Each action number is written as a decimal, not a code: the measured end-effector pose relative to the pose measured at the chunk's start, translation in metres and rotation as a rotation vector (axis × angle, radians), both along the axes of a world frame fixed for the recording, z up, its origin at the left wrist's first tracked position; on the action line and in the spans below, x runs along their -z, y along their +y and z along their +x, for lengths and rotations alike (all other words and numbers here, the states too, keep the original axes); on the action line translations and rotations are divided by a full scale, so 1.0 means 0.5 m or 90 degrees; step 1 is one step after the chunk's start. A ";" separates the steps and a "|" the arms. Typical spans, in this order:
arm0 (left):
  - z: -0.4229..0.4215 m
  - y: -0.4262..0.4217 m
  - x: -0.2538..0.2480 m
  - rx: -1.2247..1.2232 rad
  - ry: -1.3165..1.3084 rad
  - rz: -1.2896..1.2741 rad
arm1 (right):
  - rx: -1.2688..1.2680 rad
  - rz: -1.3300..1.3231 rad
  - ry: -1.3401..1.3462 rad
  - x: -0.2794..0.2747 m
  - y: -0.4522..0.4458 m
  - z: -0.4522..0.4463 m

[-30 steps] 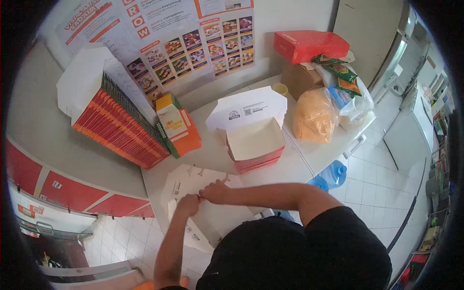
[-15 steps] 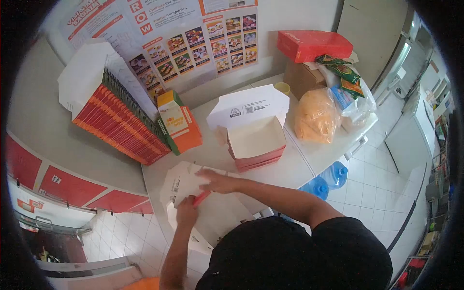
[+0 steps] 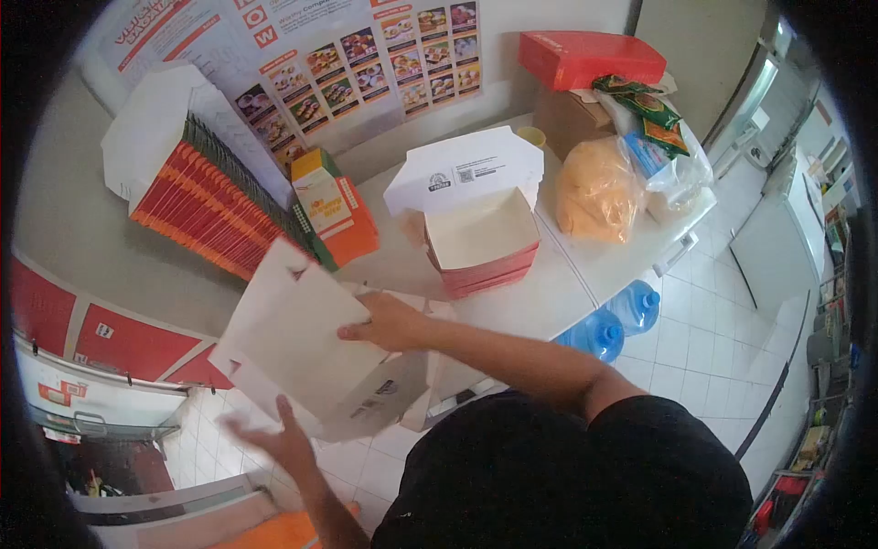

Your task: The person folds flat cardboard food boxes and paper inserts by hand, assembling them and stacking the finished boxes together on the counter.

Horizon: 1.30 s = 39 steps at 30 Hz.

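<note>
A white cardboard blank (image 3: 306,334) is tilted up over the counter's front left part, its plain side showing. My right hand (image 3: 389,322) grips its right side, thumb on the plain face and the other fingers partly hidden. Just below the blank's lower left edge, my left hand (image 3: 274,439) is spread, slightly blurred, with nothing in it. Behind the right hand stands an open box (image 3: 485,233) with its white lid (image 3: 466,174) raised; red sides show below its rim, apparently of stacked boxes.
A tall row of red folded boxes (image 3: 206,201) leans at the left, beside an orange and green carton (image 3: 334,215). At the back right are a red box (image 3: 590,62) and an orange-filled plastic bag (image 3: 599,192). Blue bottles (image 3: 604,334) stand below the counter's right edge.
The blank has been lifted and tilted, now in my right hand. My left hand has moved down and left, off the blank and open. The camera view has shifted slightly.
</note>
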State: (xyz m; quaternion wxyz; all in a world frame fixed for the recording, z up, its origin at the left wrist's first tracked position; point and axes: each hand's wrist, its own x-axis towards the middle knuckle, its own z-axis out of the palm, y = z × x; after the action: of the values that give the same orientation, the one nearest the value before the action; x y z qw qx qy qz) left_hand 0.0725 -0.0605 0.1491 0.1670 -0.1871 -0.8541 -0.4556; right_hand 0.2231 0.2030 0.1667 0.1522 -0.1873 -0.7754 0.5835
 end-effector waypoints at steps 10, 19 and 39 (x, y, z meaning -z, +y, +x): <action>-0.088 0.160 -0.134 0.617 -0.513 -0.842 | -0.699 0.498 -0.219 0.023 -0.010 -0.187; -0.067 0.072 0.262 0.567 -0.127 -0.538 | -0.374 0.588 -0.190 0.270 -0.061 -0.111; -0.018 0.072 0.244 0.478 -0.146 -0.553 | -0.285 0.224 -0.099 0.352 -0.033 -0.086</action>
State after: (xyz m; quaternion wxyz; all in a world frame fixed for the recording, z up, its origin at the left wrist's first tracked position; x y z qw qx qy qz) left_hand 0.0635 -0.0244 0.0272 -0.1911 -0.4778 -0.8504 -0.1094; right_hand 0.1803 0.1865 -0.0095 -0.0098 -0.0267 -0.8960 0.4432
